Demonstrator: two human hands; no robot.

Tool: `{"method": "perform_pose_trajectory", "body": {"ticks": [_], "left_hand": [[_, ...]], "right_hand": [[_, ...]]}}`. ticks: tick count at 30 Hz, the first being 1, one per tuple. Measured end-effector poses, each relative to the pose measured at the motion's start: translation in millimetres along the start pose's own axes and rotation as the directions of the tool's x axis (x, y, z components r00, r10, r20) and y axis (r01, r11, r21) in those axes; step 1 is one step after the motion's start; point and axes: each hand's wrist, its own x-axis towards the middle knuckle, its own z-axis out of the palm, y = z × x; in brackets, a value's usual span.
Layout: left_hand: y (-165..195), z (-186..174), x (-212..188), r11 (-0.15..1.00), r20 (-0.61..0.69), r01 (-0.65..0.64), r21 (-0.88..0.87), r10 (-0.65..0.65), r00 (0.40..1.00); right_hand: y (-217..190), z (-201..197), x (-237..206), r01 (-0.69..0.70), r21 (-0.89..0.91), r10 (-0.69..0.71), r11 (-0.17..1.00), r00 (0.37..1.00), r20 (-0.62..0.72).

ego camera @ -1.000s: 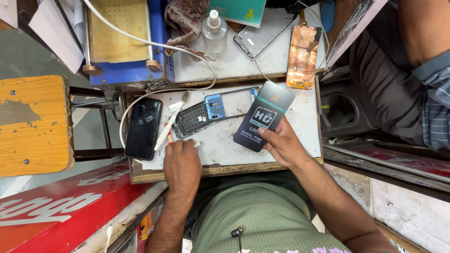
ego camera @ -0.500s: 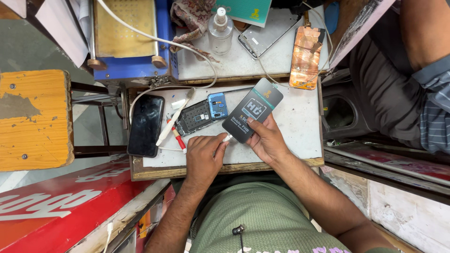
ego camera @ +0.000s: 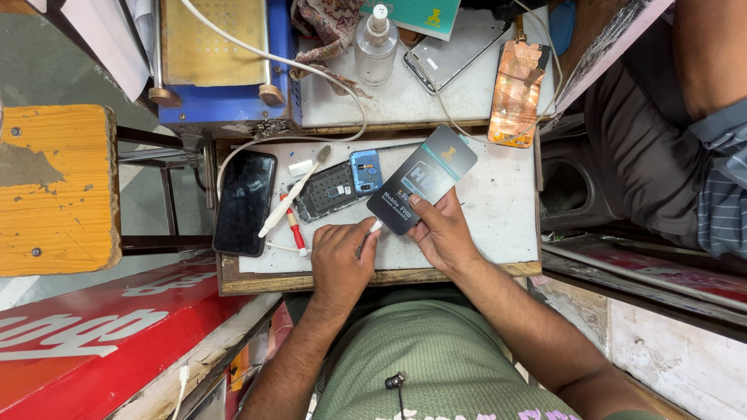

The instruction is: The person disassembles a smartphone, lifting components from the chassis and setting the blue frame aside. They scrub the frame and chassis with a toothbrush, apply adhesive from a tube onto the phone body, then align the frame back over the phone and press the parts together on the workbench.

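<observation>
My right hand [ego camera: 443, 231] holds a long dark flat package [ego camera: 421, 179] with a teal band, tilted above the white work board [ego camera: 498, 210]. My left hand [ego camera: 339, 260] pinches the small white tab at the package's lower corner. Just left of the package lies an opened phone body with a blue camera part [ego camera: 336, 187]. A white toothbrush [ego camera: 294, 194] and a red-handled screwdriver [ego camera: 293, 224] lie beside it. A black phone [ego camera: 245, 202] rests face up at the board's left end.
A blue machine with a yellow pad [ego camera: 214, 54], a clear bottle [ego camera: 376, 47], a phone frame [ego camera: 455, 50] and a copper-coloured panel [ego camera: 515, 93] sit on the far shelf. An orange stool [ego camera: 54, 187] stands left. Another person's leg and sleeve [ego camera: 685, 155] are at right.
My left hand slid right from the tools to the package's lower corner and pinched its tab. My right hand shifted the package slightly left and kept hold of it.
</observation>
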Motion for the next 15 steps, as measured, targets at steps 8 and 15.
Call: {"method": "perform_pose_trajectory", "body": {"ticks": [8,15], "left_hand": [[-2.2,14.2,-6.9,0.999,-0.047,0.031,-0.042,-0.033,0.998],[0.0,3.5,-4.8,1.0,0.039,0.022,-0.001,-0.022,0.999]], "right_hand": [[6.1,0.0,-5.7,-0.005,-0.058,0.005,0.998,1.0,0.003],[7.5,2.2,-9.0,0.015,-0.093,-0.012,0.996,0.999,0.03]]}}
